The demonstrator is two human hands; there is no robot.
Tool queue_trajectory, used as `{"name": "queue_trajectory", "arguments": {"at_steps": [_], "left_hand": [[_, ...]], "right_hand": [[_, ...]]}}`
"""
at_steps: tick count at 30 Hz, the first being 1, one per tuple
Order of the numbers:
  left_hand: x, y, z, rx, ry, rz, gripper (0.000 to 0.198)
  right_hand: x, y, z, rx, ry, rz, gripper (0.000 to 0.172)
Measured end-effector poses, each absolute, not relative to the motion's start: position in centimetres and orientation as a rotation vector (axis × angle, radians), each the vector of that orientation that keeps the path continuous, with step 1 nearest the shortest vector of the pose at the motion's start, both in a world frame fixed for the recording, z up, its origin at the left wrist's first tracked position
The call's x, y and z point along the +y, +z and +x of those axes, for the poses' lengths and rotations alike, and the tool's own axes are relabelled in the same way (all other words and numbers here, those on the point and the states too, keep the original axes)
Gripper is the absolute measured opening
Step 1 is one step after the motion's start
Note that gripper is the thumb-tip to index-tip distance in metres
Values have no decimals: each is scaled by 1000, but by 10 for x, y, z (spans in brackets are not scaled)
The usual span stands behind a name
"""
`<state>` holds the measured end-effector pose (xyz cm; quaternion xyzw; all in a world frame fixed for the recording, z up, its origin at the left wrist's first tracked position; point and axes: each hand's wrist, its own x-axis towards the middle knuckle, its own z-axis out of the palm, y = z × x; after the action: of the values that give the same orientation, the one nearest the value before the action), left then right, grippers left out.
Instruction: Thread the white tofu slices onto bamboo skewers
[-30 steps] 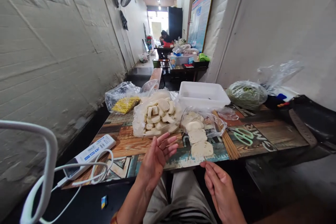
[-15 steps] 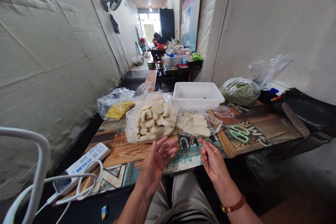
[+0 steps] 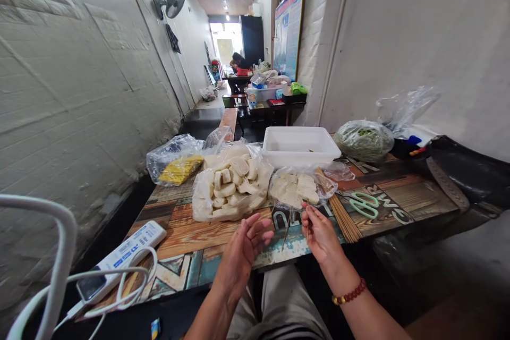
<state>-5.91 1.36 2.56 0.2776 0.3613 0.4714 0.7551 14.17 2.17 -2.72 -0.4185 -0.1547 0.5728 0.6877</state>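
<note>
My left hand (image 3: 244, 247) hovers open over the near edge of the patterned table (image 3: 187, 234), palm turned inward and fingers spread, holding nothing. My right hand (image 3: 321, 234) is pinched on a thin bamboo skewer (image 3: 307, 223) that stands nearly upright, just in front of a small plastic bag of pale flat slices (image 3: 297, 188). A second skewer (image 3: 287, 227) leans on the table between my hands. A larger bag of pale chunks (image 3: 229, 186) lies beyond my left hand. A bundle of skewers (image 3: 342, 215) rests to the right of my right hand.
A white plastic tub (image 3: 300, 144) stands behind the bags. Green scissors (image 3: 364, 204), a bag of greens (image 3: 363, 139) and a bag with yellow food (image 3: 179, 169) lie on the table. A power strip (image 3: 121, 255) with white cable sits left. A person sits far down the room.
My right hand rose from below the table edge to the bag of slices and closed on a skewer. The slices that lay loose on the table are now back by the bag. My left hand barely moved.
</note>
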Motion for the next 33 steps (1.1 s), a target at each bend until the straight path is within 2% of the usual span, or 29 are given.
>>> {"name": "queue_trajectory", "arguments": {"at_steps": [5,10,14,20,25,31,33], "left_hand": [[14,21,-62,785,1047,626,49],[18,17,-51,848,1087,763,51],[30,13,-29,906,1035,1057,44],[50,12,8,1003,924,1743,23],[61,11,31,1258,761,2027,19],[68,0,47,1370,746,2060,2],[70,-2,47,1370,746,2073,10]], "right_hand": [[34,-34,141,-451,1285,-1008,28],[27,-30,140,-594,1267,-1070,25],[8,-26,151,-777,1177,-1199,37],[6,-12,203,-1040,736,-1456,40],[46,1,244,-1184,344,-1608,51],[89,-5,244,-1362,237,-1764,35],[96,-9,244,-1387,257,-1807,33]]}}
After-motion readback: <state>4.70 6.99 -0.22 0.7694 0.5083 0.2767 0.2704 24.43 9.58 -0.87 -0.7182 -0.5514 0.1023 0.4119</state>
